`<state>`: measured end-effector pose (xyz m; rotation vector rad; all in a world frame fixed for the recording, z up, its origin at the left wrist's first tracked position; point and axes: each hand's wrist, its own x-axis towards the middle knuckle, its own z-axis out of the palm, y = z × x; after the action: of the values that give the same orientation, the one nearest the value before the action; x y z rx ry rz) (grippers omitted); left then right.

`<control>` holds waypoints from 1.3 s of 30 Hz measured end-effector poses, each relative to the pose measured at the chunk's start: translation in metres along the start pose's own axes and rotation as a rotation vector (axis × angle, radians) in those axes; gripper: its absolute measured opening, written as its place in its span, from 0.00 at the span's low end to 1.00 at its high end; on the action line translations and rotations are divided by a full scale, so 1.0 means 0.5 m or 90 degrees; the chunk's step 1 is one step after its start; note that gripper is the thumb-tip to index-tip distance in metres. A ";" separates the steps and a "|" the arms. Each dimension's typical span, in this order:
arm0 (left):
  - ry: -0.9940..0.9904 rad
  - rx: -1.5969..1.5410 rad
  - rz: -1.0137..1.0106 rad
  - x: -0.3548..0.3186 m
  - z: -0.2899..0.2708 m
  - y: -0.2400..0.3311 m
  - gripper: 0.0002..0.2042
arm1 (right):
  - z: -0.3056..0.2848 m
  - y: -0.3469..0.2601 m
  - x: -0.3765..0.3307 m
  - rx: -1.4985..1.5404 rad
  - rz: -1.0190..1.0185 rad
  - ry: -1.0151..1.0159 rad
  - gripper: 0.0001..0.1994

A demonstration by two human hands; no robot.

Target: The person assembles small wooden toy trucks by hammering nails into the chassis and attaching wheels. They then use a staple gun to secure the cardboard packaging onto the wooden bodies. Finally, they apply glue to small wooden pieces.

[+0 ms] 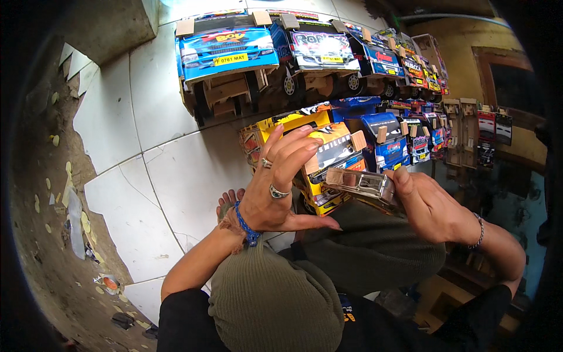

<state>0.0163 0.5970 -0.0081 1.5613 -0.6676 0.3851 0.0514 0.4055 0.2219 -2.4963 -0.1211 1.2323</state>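
Right hand [434,205] gripping a silver metal tool [362,183] at the front of the yellow toy truck [340,141]; left hand [270,188] spread over the cab, thumb out, holding nothing, can't tell if it touches. Truck is on the white tiles [176,176], cargo bed [321,119] looks open-topped, contents unreadable; blue toy truck [392,154] beside it, more toy trucks [229,50] lined up beyond.

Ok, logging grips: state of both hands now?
Left hand: open, by the yellow toy truck; contact unclear.
Right hand: closed, holding a metal tool.
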 end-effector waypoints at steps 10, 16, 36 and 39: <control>-0.002 -0.026 -0.018 -0.008 0.004 -0.009 0.62 | -0.028 -0.018 0.015 0.106 0.175 -0.112 0.42; -0.004 -0.022 -0.022 -0.008 0.002 -0.008 0.63 | -0.034 -0.010 0.018 0.129 0.165 -0.190 0.35; 0.020 -0.038 -0.008 -0.003 0.010 -0.021 0.56 | -0.004 -0.004 0.017 0.006 0.058 -0.135 0.23; 0.025 -0.051 0.001 -0.004 0.012 -0.023 0.55 | 0.000 0.009 0.019 -0.032 0.015 -0.137 0.19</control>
<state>0.0211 0.5916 -0.0192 1.4744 -0.6466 0.3851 0.0567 0.4035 0.2132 -2.4056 -0.1797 1.5237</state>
